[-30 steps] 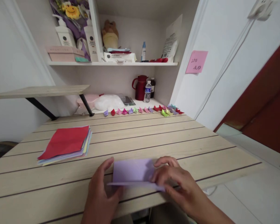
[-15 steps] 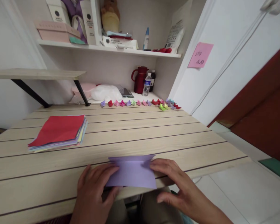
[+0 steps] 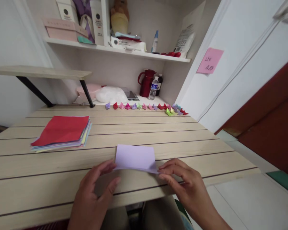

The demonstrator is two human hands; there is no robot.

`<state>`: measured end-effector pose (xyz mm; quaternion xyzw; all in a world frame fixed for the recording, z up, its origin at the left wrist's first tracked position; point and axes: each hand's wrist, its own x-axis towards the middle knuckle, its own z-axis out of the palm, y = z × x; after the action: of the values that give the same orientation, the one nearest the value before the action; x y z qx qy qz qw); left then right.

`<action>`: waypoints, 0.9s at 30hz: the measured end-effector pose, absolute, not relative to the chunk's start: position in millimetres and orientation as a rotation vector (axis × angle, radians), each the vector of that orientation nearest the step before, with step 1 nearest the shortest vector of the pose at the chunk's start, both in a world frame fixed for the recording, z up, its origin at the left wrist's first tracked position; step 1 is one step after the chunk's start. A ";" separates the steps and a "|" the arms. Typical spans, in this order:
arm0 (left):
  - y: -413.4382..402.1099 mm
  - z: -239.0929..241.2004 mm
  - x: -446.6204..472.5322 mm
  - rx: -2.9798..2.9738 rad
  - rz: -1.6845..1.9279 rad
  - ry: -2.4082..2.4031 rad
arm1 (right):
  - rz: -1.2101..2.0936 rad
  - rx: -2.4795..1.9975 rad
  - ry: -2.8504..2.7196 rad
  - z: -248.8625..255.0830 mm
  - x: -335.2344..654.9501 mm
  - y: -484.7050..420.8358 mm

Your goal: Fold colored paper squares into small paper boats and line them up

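Observation:
A sheet of light purple origami paper [image 3: 135, 156] lies on the tabletop in front of me, its near edge creased and slightly raised. At its near right corner, my right hand [image 3: 186, 180] pinches the paper between thumb and fingers. My left hand [image 3: 94, 188] is open at the near left corner. Its fingertips are at the paper's edge, and its thumb stands apart, closer to me. Whether those fingertips press on the paper I cannot tell.
A stack of coloured paper [image 3: 62, 131] with a red sheet on top sits to the left. Several small folded paper pieces [image 3: 139, 106] line the table's back edge. Behind them stand a dark red jug [image 3: 147, 83] and a water bottle [image 3: 153, 88]. A raised wooden shelf [image 3: 43, 72] overhangs the back left.
The purple paper has moved away from me, off the table's near edge, and its raised edge now faces me. My left fingers and thumb have come off its face; my right hand has closed on its corner.

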<state>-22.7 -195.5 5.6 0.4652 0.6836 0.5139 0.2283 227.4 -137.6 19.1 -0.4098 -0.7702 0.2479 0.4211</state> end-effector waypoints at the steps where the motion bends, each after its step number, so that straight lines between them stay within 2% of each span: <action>1: -195.8 5.4 -21.0 1.240 1.461 1.860 | 0.675 -1.045 -1.909 20.4 225.3 -136.7; 11: -193.8 4.9 -14.3 1.123 1.608 1.898 | 0.965 -1.159 -1.751 13.9 220.1 -130.5; 17: -188.3 -11.0 -25.5 1.275 1.599 1.910 | 1.105 -1.172 -1.612 5.5 221.0 -126.0; 22: -189.0 -11.5 -30.1 1.221 1.585 1.966 | 1.134 -1.233 -1.368 2.5 222.6 -120.5; 27: -192.8 -3.6 -27.7 1.296 1.530 1.966 | 1.183 -1.173 -1.366 4.5 221.2 -117.2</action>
<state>-27.7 -192.8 -3.6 0.4551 0.6904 0.5373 0.1659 221.2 -117.2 4.5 -0.4795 -0.5585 0.4835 0.4736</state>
